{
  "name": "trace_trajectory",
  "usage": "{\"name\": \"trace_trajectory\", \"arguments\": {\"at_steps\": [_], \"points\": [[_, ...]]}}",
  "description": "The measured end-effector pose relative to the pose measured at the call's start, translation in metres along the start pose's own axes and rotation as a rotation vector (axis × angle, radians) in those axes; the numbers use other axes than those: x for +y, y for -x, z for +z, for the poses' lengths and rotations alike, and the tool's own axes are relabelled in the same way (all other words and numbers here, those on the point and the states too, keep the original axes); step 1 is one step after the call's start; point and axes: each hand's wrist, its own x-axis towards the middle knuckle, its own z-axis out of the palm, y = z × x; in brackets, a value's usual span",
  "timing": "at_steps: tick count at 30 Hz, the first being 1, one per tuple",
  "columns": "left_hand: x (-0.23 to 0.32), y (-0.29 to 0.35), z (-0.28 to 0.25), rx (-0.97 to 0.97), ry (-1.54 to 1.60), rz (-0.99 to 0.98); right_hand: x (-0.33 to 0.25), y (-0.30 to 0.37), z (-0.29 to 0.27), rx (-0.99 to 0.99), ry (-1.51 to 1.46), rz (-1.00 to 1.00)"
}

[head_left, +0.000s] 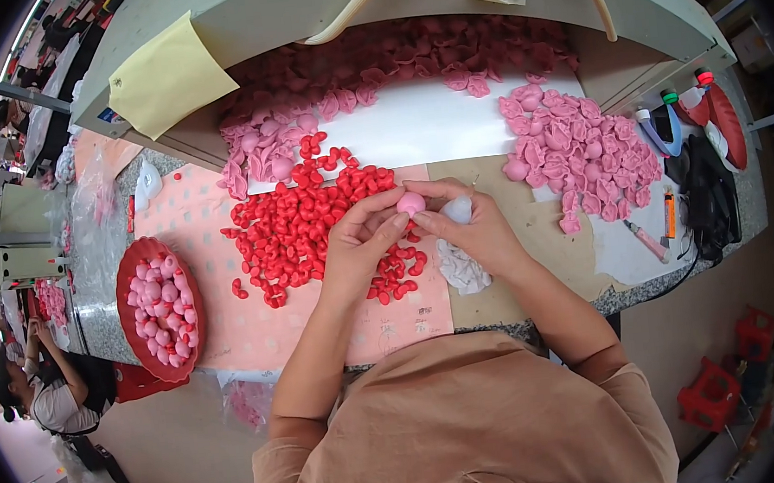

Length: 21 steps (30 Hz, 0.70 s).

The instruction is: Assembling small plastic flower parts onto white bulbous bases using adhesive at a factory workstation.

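A round pink ball piece (411, 204) is pinched between the fingertips of both hands, above the edge of a pile of small glossy red pieces (288, 228). My left hand (361, 242) grips its left side with thumb and index finger. From the right, my right hand (479, 233) closes on it. A small translucent whitish bottle (458, 209) with a thin tip is tucked in the right hand's fingers. Just below that hand lies a crumpled white cloth (462, 268). The ball's underside is hidden by the thumbs.
A red scalloped bowl (193, 339) of pink-and-red pieces stands at left. Petal-shaped pink pieces (573, 144) heap at right and under a grey metal housing (654, 15). Bottles (666, 135), a pink tube (648, 242) and a black bag (708, 192) lie far right. Another person (52, 390) sits left.
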Motion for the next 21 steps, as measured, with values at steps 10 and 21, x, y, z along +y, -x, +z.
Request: {"name": "trace_trajectory", "arguments": {"at_steps": [10,21], "points": [[-0.002,0.001,0.001,-0.062,-0.099,0.119,0.001,0.001,-0.003,-0.005,0.262,-0.125],[-0.005,0.002,0.009,-0.049,-0.220,0.225,0.009,0.002,0.003,0.122,0.311,-0.279]]}}
